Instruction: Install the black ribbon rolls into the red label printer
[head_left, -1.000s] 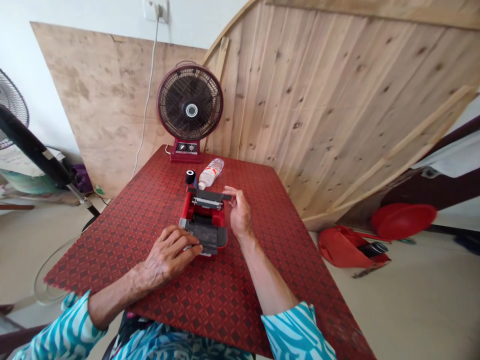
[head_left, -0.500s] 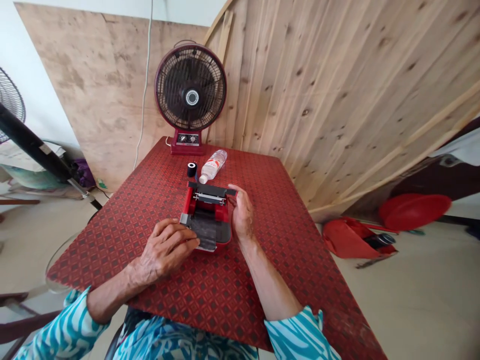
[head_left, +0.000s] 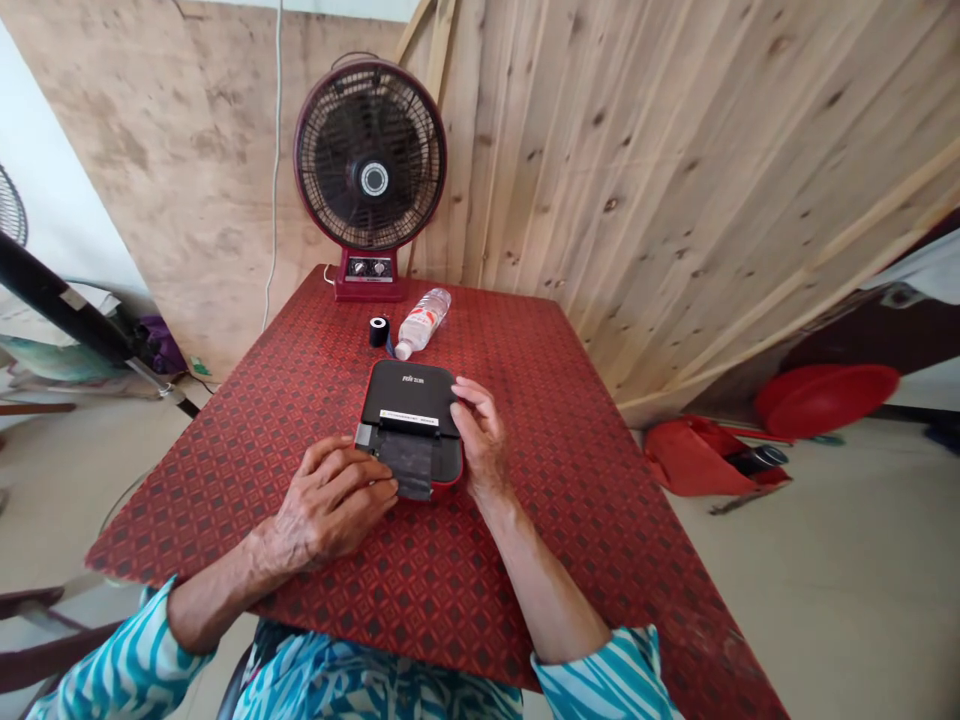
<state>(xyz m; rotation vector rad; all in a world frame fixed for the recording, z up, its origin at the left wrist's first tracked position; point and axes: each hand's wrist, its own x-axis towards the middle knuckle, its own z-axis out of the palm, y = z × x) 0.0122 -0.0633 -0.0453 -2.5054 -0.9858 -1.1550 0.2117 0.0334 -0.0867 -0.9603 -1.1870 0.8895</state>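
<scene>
A small black-and-red portable printer [head_left: 409, 385] sits in the middle of the red patterned table [head_left: 570, 520], its black lid shut. A dark strip of film or ribbon [head_left: 409, 465] comes out at the front and lies over the lower housing. My left hand [head_left: 330, 495] curls over the strip's left side and the printer's front edge. My right hand [head_left: 480, 435] grips the lid's right edge. Behind the printer stand a small black roll [head_left: 379, 331] and a clear plastic water bottle [head_left: 422, 322] lying on its side.
A maroon desk fan [head_left: 370, 178] stands at the table's far edge, with its white cord running up the wall. Wooden boards [head_left: 637, 180] rise behind and right. A red basin [head_left: 825, 400] and red bag [head_left: 697, 460] lie on the floor.
The black lid has swung down and shut over the printer, hiding the metal roller and red interior. My right hand has moved onto the lid's right edge.
</scene>
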